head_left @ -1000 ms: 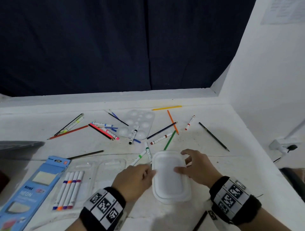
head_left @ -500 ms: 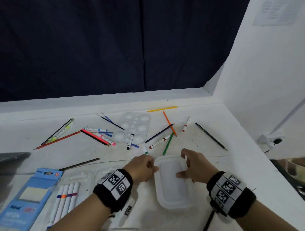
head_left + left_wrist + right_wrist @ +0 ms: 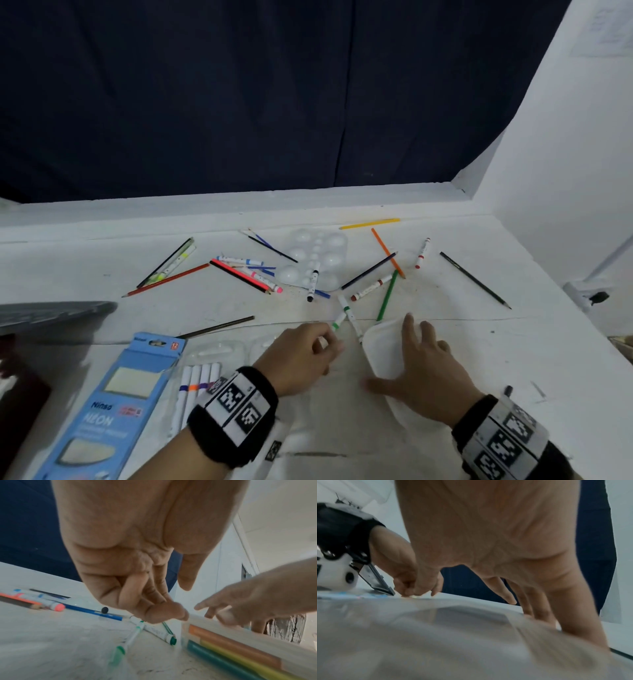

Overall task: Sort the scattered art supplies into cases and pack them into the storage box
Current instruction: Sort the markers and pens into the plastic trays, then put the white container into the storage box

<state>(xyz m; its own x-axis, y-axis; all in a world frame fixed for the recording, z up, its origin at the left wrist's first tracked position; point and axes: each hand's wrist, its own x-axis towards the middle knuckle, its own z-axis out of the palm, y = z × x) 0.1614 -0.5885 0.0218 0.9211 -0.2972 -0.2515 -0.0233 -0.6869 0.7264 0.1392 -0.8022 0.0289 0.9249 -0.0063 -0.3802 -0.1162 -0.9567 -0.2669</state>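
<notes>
The right hand point(image 3: 424, 370) lies flat on the lid of the white plastic case point(image 3: 383, 349), fingers spread and straight, pressing rather than clasping. Through the case's cloudy side wall the left wrist view shows orange, yellow and teal sticks point(image 3: 236, 650) stacked lengthwise, so it looks already filled. Just to the left of that pressing palm, the left hand point(image 3: 301, 356) hovers with fingers curled in; I cannot tell whether it pinches anything, though its fingertips sit right over two green-capped markers point(image 3: 137, 632) crossed beside the case's corner.

To do this well, I'd judge the right hand should keep the case pinned while the left lifts one marker at a time, taking the upper one first so the other doesn't roll.

Beyond both hands, pencils and markers lie scattered around a clear paint palette point(image 3: 318, 260).
</notes>
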